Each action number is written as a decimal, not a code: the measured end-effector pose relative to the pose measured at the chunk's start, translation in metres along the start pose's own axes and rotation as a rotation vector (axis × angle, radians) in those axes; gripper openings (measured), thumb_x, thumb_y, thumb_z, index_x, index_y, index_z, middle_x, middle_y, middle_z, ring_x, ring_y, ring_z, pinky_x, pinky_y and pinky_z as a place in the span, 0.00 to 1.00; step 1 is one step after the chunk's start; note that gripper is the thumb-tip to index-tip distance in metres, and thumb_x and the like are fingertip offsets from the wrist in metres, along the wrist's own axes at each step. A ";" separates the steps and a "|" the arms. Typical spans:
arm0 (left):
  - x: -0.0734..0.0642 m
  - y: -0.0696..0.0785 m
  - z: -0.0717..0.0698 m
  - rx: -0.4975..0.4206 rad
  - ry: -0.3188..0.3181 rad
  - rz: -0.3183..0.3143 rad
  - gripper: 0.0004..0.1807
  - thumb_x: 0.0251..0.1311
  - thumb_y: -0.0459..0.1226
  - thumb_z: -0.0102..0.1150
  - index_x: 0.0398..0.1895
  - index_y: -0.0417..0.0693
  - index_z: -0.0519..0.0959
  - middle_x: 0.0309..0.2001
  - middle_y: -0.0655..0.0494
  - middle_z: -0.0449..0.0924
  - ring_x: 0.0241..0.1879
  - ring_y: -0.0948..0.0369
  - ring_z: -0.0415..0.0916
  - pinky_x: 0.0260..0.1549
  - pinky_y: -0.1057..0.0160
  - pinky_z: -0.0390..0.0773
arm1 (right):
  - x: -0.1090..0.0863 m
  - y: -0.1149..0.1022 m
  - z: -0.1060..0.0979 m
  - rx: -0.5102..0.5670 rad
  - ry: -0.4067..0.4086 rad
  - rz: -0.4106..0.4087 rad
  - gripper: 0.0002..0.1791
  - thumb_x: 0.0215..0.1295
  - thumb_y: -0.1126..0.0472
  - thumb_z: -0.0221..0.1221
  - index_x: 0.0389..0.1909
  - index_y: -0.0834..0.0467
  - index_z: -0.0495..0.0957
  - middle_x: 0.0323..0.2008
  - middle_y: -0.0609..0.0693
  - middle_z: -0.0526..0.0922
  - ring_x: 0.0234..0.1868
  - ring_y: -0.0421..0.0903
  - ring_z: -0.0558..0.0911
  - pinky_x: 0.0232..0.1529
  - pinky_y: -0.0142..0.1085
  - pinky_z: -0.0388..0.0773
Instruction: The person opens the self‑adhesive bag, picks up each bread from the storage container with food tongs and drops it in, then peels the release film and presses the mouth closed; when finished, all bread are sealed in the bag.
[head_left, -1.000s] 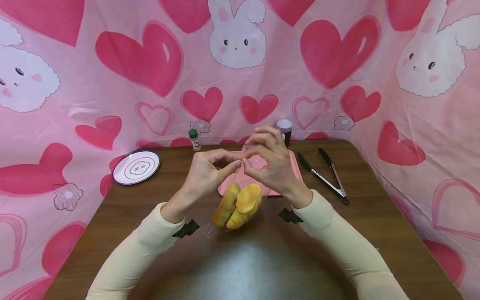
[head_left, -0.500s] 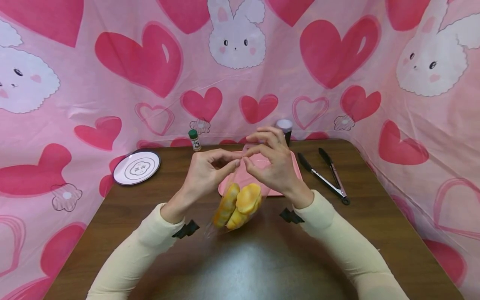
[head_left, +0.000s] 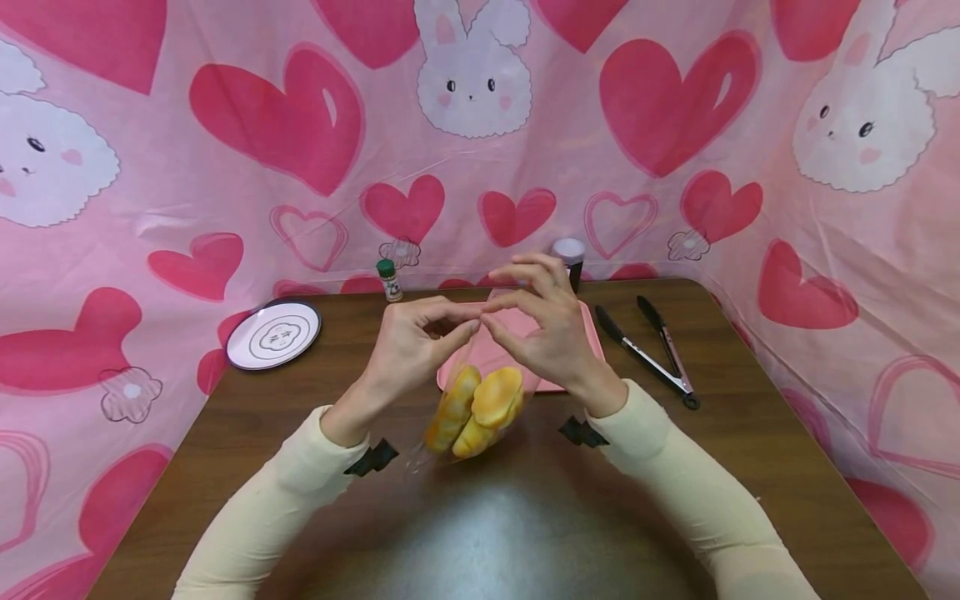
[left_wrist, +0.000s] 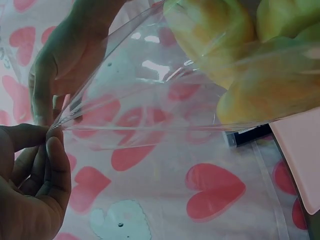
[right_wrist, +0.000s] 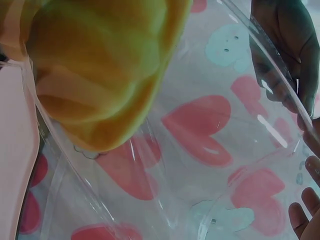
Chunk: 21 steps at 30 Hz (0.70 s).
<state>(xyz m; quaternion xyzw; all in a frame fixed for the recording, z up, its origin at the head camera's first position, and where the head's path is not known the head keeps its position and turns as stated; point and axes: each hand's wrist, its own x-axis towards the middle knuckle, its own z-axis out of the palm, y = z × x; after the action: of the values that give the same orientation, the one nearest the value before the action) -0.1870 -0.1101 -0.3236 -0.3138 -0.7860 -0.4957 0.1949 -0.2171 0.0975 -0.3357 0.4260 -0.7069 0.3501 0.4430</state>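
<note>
A clear plastic bag [left_wrist: 150, 95] hangs over the table between both hands, its top gathered to a point in the left wrist view. My left hand [head_left: 412, 342] pinches that top with thumb and forefinger. Right beside it, thumb and forefinger of my right hand [head_left: 551, 329] pinch the same top edge, with the other fingers raised and spread. Inside the bag sit a long bread roll [head_left: 452, 410], a round bun [head_left: 498, 398] and a smaller yellow roll [head_left: 474, 439], partly covered by the bun. Close up, golden-yellow bread [right_wrist: 105, 75] fills the right wrist view's upper left.
Behind the bag lies a pink tray [head_left: 592, 333] on the wooden table [head_left: 480, 533]. Black-tipped tongs [head_left: 660, 358] lie at right, a white plate [head_left: 274, 335] at left. A green-capped shaker [head_left: 390, 280] and a white-lidded jar [head_left: 568, 254] stand at the back.
Both hands keep their pinch at the bag's top, with only slight shifts of the fingertips. The bag and the bread in it hang almost unmoved.
</note>
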 end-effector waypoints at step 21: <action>0.001 -0.001 0.001 -0.013 0.070 -0.006 0.07 0.57 0.36 0.71 0.39 0.48 0.89 0.34 0.56 0.90 0.24 0.64 0.80 0.27 0.67 0.82 | 0.004 -0.003 0.002 0.193 0.001 0.292 0.02 0.57 0.66 0.68 0.31 0.58 0.85 0.43 0.53 0.85 0.52 0.49 0.75 0.53 0.38 0.68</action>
<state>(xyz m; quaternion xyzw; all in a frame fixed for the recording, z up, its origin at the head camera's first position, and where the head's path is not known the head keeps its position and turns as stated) -0.1885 -0.1094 -0.3239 -0.2953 -0.7764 -0.5122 0.2185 -0.2156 0.0938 -0.3327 0.3594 -0.7240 0.4772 0.3448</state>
